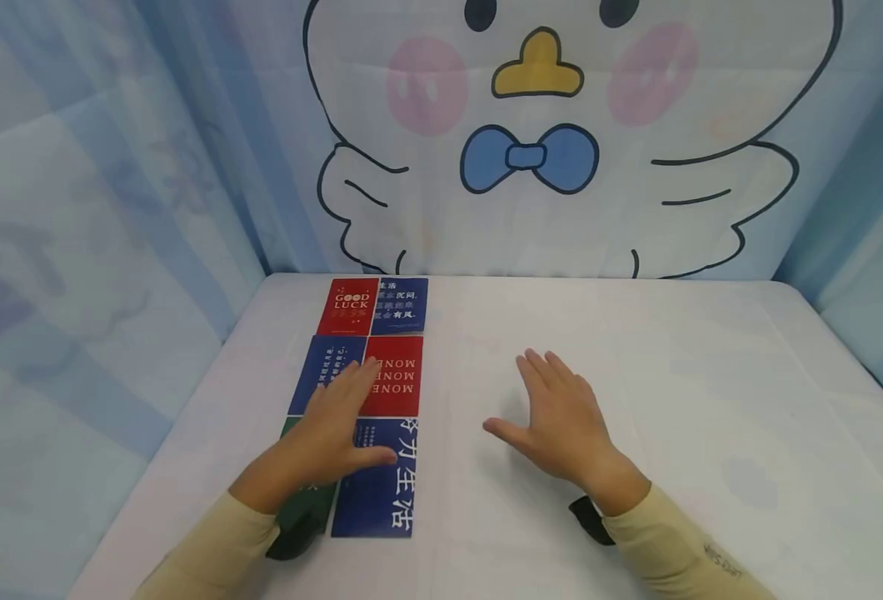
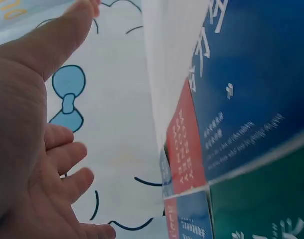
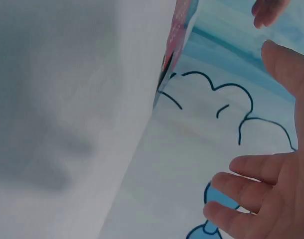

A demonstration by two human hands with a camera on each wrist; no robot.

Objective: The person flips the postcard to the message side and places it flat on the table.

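On the left of the table lie several cards in two columns. At the far end are a red "GOOD LUCK" card [image 1: 348, 307] and a blue card with white writing [image 1: 400, 307]. Nearer come another blue card [image 1: 310, 362] and a red "MONEY" card [image 1: 396, 400]. Closest are a green card [image 1: 325, 508], partly hidden by the left arm, and a blue card with large white characters [image 1: 372, 508]. My left hand [image 1: 329, 433] is spread over the cards, holding nothing. Over the white tabletop to their right, my right hand [image 1: 561, 417] has its fingers extended, also holding nothing.
The white tabletop [image 1: 674, 375] reaches back to a curtain [image 1: 441, 225] printed with a cartoon bird and blue bow tie. More pale blue curtains [image 1: 97, 250] hang along both sides. A dark strap [image 1: 591, 521] shows at the right wrist.
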